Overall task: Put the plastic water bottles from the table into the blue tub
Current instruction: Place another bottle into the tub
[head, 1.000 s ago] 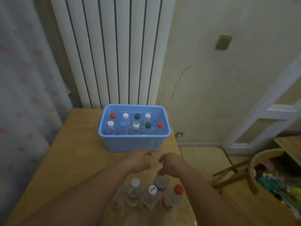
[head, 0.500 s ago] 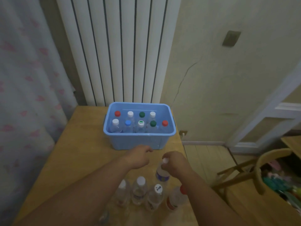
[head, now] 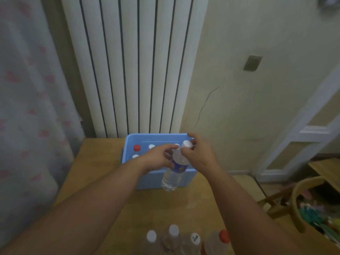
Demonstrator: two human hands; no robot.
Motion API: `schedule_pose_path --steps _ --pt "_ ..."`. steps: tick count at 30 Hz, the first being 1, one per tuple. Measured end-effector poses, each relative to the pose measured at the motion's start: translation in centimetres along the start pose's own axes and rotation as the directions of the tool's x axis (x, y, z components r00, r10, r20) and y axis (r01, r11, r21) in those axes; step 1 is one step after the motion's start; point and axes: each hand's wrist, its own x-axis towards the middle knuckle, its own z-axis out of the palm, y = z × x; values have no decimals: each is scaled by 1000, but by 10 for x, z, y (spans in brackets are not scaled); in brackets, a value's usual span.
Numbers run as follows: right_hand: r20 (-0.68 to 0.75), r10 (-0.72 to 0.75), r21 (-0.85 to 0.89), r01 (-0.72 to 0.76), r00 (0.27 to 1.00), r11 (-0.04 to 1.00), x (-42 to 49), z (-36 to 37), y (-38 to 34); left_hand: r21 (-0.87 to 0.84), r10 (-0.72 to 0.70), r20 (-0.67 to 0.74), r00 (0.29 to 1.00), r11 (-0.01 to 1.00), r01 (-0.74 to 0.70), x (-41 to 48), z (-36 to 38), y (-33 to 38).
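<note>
bottle (head: 173,177) long axis near-upright, top leaning right

Interior of tub (head: 128,144) was largely hidden behind left hand (head: 158,160) and right hand (head: 199,156); few caps (head: 136,148) showed at left, bottle count inside could not be told. Upper part of held bottle (head: 173,176) partly covered by fingers (head: 166,150); label (head: 177,168) print too blurred to read. Bodies of table bottles (head: 173,234) were cut off by bottom edge, tops only in view. Marking on white cap (head: 195,239) illegible. Contents of basket (head: 296,199) blurred, cut by right edge.
</note>
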Motion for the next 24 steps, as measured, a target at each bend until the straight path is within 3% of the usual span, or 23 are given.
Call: schedule_pose_path --steps 6,9,12,19,24 --pt "71 -96 161 84 993 983 14 8 -37 56 65 43 997 996 -68 8 -36 -11" --pt "32 -92 252 81 995 964 19 11 -50 61 61 103 993 996 -68 10 -38 -22" --pt "5 -70 284 65 998 957 26 17 -56 29 106 8 994 994 -107 13 -39 -34" --pt "-142 -105 -28 102 984 994 54 23 -66 154 139 -175 975 982 -112 32 -43 -18" --pt "-245 -205 -160 169 947 973 74 5 -59 40 151 -181 972 988 -146 61 -44 8"
